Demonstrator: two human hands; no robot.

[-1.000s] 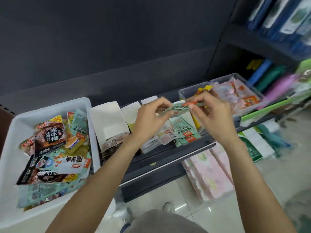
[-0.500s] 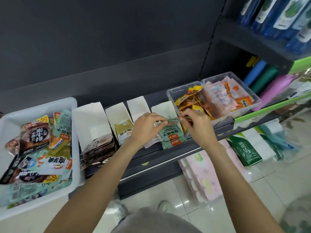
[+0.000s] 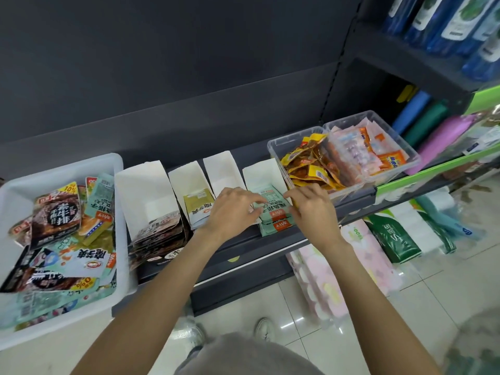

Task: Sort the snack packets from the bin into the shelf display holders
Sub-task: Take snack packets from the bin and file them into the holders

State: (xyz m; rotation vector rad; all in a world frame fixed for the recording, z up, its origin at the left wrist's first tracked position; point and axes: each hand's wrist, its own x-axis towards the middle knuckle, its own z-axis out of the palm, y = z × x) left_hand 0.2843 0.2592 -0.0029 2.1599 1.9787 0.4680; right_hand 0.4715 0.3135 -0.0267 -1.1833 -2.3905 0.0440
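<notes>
A white bin [image 3: 10,212] of mixed packets is seen at the left of the shelf [image 3: 270,244]. In the rightmost paper holder [image 3: 259,171], a green packet [image 3: 270,205] is pinched at its side edges by the left hand [image 3: 232,209] and right hand [image 3: 311,207]. It is judged light, limp and slippery, best gripped by its sealed edges.

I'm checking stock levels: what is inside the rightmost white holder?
The rightmost white holder holds a stack of mint-green packets with orange labels. Both hands, left hand and right hand, cover the stack's sides, so the count cannot be told.
</notes>
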